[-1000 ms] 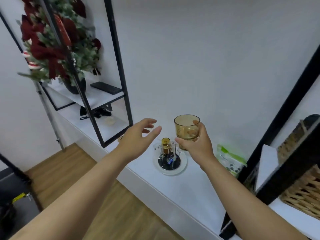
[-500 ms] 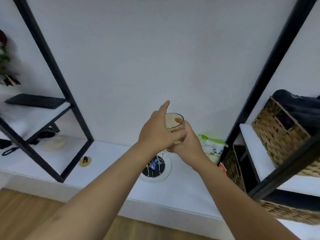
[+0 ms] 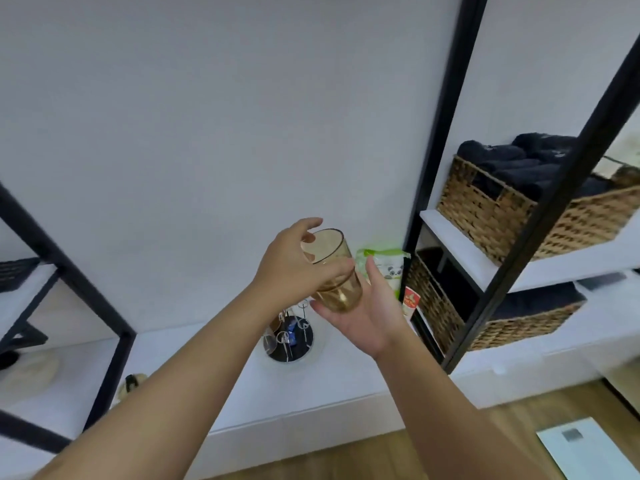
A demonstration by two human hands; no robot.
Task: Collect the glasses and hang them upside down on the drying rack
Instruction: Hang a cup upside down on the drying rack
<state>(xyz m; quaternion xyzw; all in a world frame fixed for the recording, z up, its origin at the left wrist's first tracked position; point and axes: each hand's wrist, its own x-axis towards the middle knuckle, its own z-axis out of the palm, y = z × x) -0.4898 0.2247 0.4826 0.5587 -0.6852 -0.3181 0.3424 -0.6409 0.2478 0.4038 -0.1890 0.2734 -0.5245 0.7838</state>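
A person's left hand point(image 3: 294, 261) wraps an amber glass point(image 3: 332, 271) from the left, thumb across its near side and fingers curled over the rim, gripping it in mid-air in front of a white wall point(image 3: 225, 116). The glass tilts, its open mouth turned up and to the left, its thick base down and to the right. The right hand point(image 3: 367, 313) lies palm-up beneath that base, fingers straight and spread, the base resting against the palm and the fingertips rising beside the glass's right wall; it cradles rather than clasps.

Directly below the hands, the drying rack point(image 3: 291, 336) stands on a long white ledge point(image 3: 242, 393): a round dark base in a pale tray with thin wire prongs rising from it. One amber glass on the rack point(image 3: 277, 323) appears to sit on a prong at the left, partly hidden by the left forearm.

Just right of the held glass, a green-and-white packet with a panda print point(image 3: 391, 268) leans near the wall, and a small red-labelled pack point(image 3: 411, 301) sits beside it. Further right, a black-framed shelf unit point(image 3: 446, 133) holds a wicker basket point(image 3: 512, 216) filled with dark folded cloth, and a lower wicker basket point(image 3: 509, 327) beneath. Another black frame point(image 3: 69, 271) stands at left. Wooden floor point(image 3: 450, 452) shows at the bottom, with a pale flat scale point(image 3: 588, 448) on it.
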